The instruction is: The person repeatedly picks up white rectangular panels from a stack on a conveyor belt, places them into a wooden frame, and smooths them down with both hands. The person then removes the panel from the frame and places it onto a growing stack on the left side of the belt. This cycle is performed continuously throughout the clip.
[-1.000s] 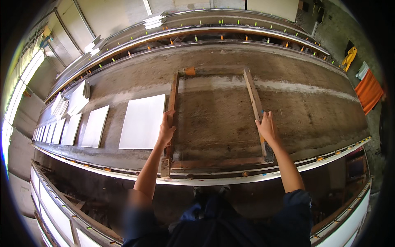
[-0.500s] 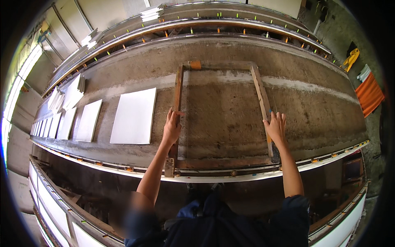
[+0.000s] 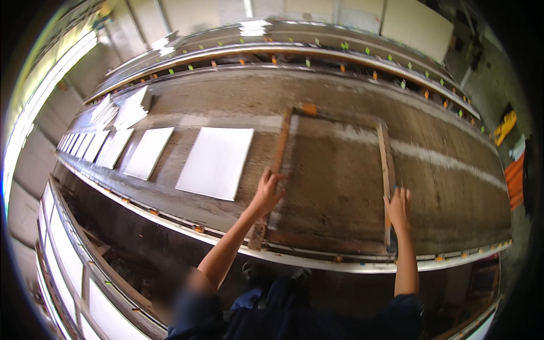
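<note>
A large rectangular wooden frame (image 3: 281, 141) lies on the long brown-stained table, its near side close to the white front rail. Whether mesh is stretched across it is hard to tell. My left hand (image 3: 267, 192) is closed on its left bar, the index finger reaching inward over the edge. On the right bar, my right hand (image 3: 399, 205) curls over the wood with thumb on the inner side. Just left of the frame rests a flat white rectangular panel (image 3: 216, 161), apart from it. A small wooden block (image 3: 258, 236) sits at the frame's near left corner.
More white panels (image 3: 149, 152) run in a row to the far left, with white stacks (image 3: 133, 109) behind them. Orange clips line the front rail (image 3: 306, 262). Behind stands another long table edge (image 3: 255, 54) with orange and green markers. Orange cloth (image 3: 514, 181) hangs at far right.
The whole view has swung left, so table, panels and frame appear farther right and lower. Both hands stay on the frame's side bars; the frame's place on the table looks about the same.
</note>
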Motion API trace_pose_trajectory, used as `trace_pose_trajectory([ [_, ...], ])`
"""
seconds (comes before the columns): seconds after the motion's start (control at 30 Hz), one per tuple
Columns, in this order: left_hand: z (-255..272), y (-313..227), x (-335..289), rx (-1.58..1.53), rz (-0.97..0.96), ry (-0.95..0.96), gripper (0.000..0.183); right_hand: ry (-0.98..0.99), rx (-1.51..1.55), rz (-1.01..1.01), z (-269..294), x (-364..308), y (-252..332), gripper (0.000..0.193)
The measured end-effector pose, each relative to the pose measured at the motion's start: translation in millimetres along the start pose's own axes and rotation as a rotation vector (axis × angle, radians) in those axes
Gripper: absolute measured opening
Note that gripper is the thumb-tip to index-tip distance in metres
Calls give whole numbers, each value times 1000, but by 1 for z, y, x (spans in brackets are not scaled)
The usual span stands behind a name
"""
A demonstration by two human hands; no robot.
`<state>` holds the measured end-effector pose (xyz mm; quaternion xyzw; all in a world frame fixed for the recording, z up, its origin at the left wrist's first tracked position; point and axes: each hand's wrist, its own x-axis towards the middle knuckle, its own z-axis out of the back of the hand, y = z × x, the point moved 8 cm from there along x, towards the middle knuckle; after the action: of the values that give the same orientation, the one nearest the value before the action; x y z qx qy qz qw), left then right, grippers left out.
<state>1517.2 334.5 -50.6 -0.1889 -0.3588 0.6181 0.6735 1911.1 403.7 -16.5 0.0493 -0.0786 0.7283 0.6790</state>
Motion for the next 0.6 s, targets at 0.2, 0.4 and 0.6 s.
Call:
trace_pose_trajectory([
  [0.2,162,21,-115,-515,123,-379,28,-339,305,-53,83,-47,55,32],
  [0.4,288,145,-289,-412,394,-922,22,-166,1051,273,124,-107,340,22],
  [0.6,375,246,-379,-130,551,-1008,18,158,919,1099,158,-171,610,17],
])
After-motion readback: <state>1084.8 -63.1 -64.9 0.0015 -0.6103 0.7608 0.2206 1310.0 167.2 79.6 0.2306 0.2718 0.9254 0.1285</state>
